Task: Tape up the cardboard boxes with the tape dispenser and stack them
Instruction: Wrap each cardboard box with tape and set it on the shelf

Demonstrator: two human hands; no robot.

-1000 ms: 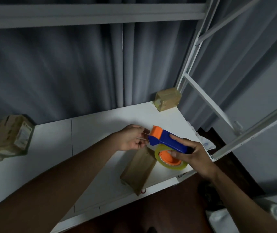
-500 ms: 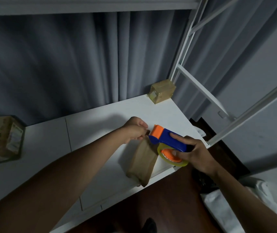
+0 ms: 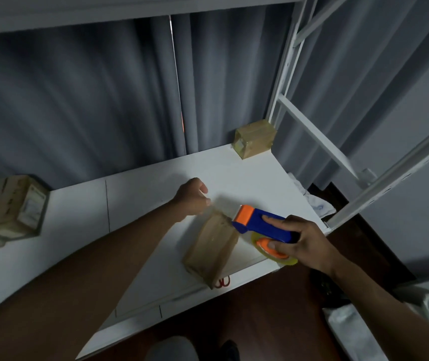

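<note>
My right hand [image 3: 309,246] grips the blue and orange tape dispenser [image 3: 263,225], index finger laid along the blue body and thumb on the orange hub of the yellowish tape roll [image 3: 276,252]. The dispenser's orange head sits at the far upper edge of the cardboard box [image 3: 212,250], which lies on the white table [image 3: 140,204] near its front right corner. A pair of red-handled scissors [image 3: 223,282] shows just beside the box's near end, partly hidden by it. My left hand [image 3: 192,196] is positioned just beyond the box's far end, fingers curled with thumb and fingertips pinched together; a faint strip of clear tape [image 3: 224,204] appears to run from this pinch toward the dispenser head, though blur prevents certainty. Further back, a stack of taped boxes [image 3: 7,212] rests at the left edge of the table. A small taped box [image 3: 255,138] stands at the far right corner of the table, against the grey curtain [image 3: 91,100] and next to the white metal frame [image 3: 312,126].
</note>
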